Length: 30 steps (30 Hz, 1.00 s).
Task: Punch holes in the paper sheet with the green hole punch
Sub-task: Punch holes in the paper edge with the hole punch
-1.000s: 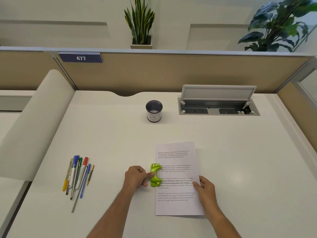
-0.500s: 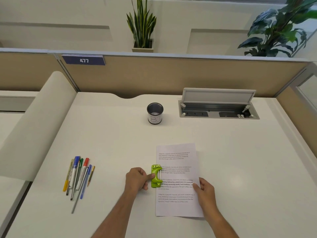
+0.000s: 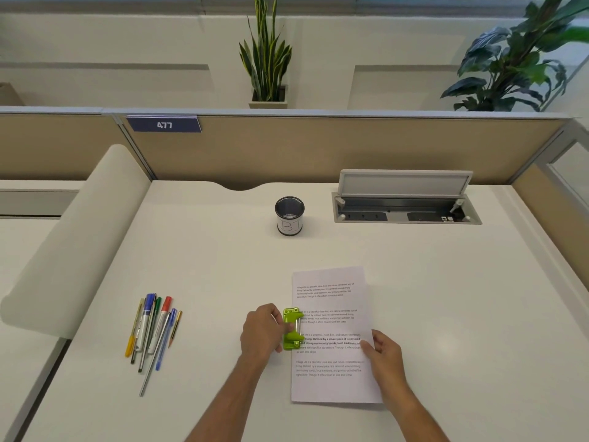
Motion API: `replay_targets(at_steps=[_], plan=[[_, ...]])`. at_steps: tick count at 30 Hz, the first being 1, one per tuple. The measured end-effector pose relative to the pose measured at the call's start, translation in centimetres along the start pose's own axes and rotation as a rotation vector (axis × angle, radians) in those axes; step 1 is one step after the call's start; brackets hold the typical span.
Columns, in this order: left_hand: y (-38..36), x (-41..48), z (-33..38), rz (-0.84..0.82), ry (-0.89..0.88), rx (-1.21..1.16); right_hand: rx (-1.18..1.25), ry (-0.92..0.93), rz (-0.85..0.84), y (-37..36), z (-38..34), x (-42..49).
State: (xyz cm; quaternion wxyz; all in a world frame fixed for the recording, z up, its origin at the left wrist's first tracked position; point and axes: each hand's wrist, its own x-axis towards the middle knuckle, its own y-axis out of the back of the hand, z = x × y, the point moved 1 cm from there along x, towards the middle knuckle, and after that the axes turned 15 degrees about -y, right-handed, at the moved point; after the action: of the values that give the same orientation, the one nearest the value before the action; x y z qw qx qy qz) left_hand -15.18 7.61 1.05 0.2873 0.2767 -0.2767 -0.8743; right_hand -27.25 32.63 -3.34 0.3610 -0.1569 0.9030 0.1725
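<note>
Working at a white desk (image 3: 446,298) bounded on the far side by a tan partition (image 3: 318,148) carrying a blue plate marked 477 (image 3: 164,124), you have both bare forearms extended over the near edge. Two potted plants (image 3: 266,59) stand beyond the partition, one at centre and one at far right. An open cable tray (image 3: 404,205) with its lid raised is set into the desk at far right. A printed paper sheet (image 3: 331,333) lies flat on the desk, near centre, its long edges running near to far. A dark mesh cup (image 3: 289,215) with a white label stands upright, far of the sheet and well apart from it. A loose cluster of pens and pencils (image 3: 153,327) lies at near left, well apart from the sheet. Your right hand (image 3: 384,352) rests on the sheet's right edge, fingers laid together flat against the paper. Your left hand (image 3: 264,333) is curled around the left side of the green hole punch (image 3: 292,328), thumb and fingers closed on its body. The punch sits at the sheet's left edge, about midway along it, its right side overlapping the paper margin. Whether the paper edge lies inside the slot cannot be told.
</note>
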Motion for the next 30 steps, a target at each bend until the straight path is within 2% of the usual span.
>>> replay_targets(at_steps=[9,12,15,19,21,26,30], plan=[[-0.7,-0.8,0.5,0.071,-0.085,0.095,0.071,-0.014,0.08,3.5,0.3,0.1],[-1.1,-1.3,1.7,0.166,-0.17,0.115,0.132,0.012,0.086,5.1,-0.6,-0.5],[-1.8,-1.5,3.8,0.169,-0.27,-0.115,0.195,0.05,0.06,6.3,-1.9,-1.3],[-2.5,-1.5,7.6,-0.155,-0.241,-0.688,0.259,0.132,-0.022,7.0,-4.8,-3.5],[-2.6,-1.9,9.4,-0.25,-0.263,-0.834,0.272,0.189,-0.057,7.2,-6.3,-4.8],[-2.2,-2.8,12.3,-0.121,-0.296,-0.899,0.195,0.336,-0.095,8.0,-9.0,-6.8],[-1.9,-3.5,13.6,-0.049,-0.392,-0.808,0.206,0.414,-0.074,8.5,-10.8,-7.8]])
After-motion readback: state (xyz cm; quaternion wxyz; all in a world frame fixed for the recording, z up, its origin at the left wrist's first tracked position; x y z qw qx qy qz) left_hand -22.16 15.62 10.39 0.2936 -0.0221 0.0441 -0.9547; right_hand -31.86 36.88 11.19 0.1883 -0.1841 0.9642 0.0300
